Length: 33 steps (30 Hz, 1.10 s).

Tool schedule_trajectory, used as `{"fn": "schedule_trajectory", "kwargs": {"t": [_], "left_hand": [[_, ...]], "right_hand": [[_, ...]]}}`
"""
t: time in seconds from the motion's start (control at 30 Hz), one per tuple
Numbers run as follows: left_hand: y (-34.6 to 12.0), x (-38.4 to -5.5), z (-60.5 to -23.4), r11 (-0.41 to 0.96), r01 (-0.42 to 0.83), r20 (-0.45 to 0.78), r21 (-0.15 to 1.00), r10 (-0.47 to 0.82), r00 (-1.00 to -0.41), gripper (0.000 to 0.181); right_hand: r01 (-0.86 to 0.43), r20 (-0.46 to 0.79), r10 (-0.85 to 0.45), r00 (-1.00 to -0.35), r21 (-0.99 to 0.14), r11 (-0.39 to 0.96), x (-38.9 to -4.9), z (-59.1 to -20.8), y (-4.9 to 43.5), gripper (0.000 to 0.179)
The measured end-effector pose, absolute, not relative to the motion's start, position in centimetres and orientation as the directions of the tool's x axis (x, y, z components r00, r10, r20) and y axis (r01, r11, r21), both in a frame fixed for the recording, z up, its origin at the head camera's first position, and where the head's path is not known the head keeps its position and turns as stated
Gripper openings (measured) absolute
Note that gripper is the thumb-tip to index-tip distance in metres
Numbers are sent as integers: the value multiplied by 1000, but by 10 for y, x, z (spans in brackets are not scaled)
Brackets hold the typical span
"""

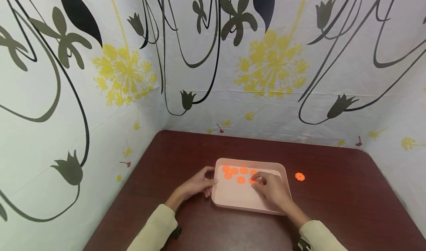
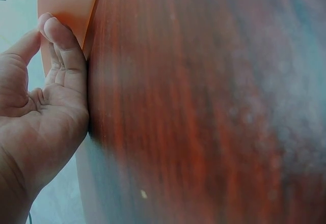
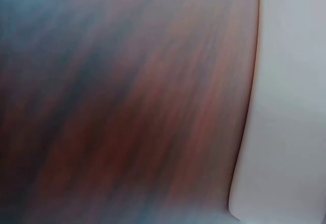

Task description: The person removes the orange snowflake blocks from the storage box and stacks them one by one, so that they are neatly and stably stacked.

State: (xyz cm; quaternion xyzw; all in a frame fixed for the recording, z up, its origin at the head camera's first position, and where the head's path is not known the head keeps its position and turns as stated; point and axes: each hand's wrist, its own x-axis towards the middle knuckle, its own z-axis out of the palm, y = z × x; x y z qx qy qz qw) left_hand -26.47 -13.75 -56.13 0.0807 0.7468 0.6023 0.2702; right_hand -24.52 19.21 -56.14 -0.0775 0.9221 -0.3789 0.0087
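Observation:
A shallow pale-pink tray [image 1: 229, 197] lies on the table with several orange flower-shaped pieces [image 1: 241, 180] grouped toward its far left. My left hand [image 1: 196, 183] holds the tray's left edge, its thumb at the rim; the left wrist view shows that hand [image 2: 48, 99] against the tray's side [image 2: 71, 0]. Over the tray's right half, my right hand [image 1: 274, 189] pinches one orange flower-shaped piece near the tray floor, its fingers partly covering it. The right wrist view has only the tray [image 3: 288, 107] and blurred tabletop, without the hand.
One more orange flower-shaped piece [image 1: 300, 176] lies on the dark reddish-brown table [image 1: 346, 192], right of the tray. Floral-patterned cloth [image 1: 213, 77] hangs behind the table and along its sides.

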Motion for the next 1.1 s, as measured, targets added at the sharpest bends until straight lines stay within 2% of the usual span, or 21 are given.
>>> {"fn": "schedule_trajectory", "kwargs": {"t": [0.1, 0.37, 0.9, 1.1], "left_hand": [[-137, -264, -561, 260, -201, -301, 945, 446, -843, 67], [-137, -264, -563, 253, -201, -299, 946, 450, -841, 68], [-138, -266, -562, 257, -209, -308, 943, 448, -839, 71], [-138, -265, -562, 258, -201, -303, 945, 457, -837, 72]], "right_hand": [[-138, 47, -147, -988, -696, 704, -244, -561, 192, 16], [-156, 70, -147, -987, -671, 725, -241, -562, 195, 27], [-41, -76, -172, -982, -806, 591, -254, -558, 198, 26], [-37, -83, -168, -982, -793, 609, -255, -559, 200, 27]]}}
